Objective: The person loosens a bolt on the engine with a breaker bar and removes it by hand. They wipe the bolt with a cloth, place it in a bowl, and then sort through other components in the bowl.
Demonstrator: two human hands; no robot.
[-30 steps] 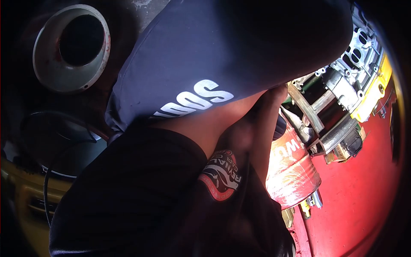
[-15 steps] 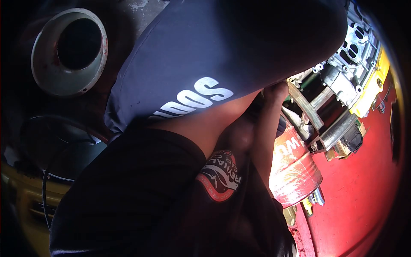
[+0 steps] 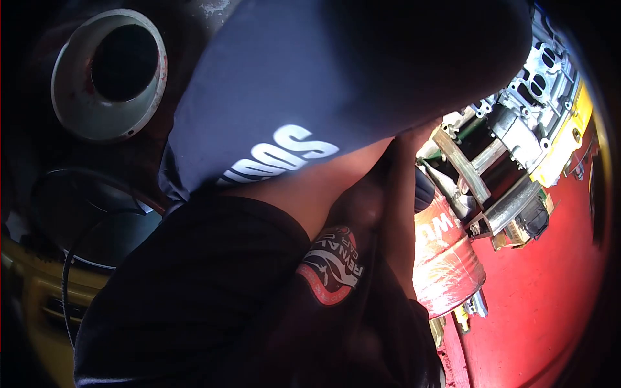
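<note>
Navy cloth with white lettering (image 3: 284, 71) fills the upper middle of the head view and covers much of my reach. My left forearm (image 3: 317, 191) runs from a black sleeve under this cloth, and the left hand is hidden. My right hand (image 3: 419, 134) sits at the cloth's lower edge, beside a metal frame (image 3: 462, 158). Its fingers are mostly covered, so I cannot see what they touch or hold. Just below the hand stands a scuffed red drum with white letters (image 3: 446, 258).
A silver engine part with round ports (image 3: 537, 84) lies at the upper right, along a yellow bar (image 3: 563, 155). Red floor (image 3: 530, 297) spreads below it. A pale round container with a dark opening (image 3: 71, 103) is at upper left, above a black cable (image 3: 66, 284).
The view has shifted slightly, so the engine part and frame appear a little lower and further right. My right hand has turned slightly at the cloth's edge, and less of its closed shape shows.
</note>
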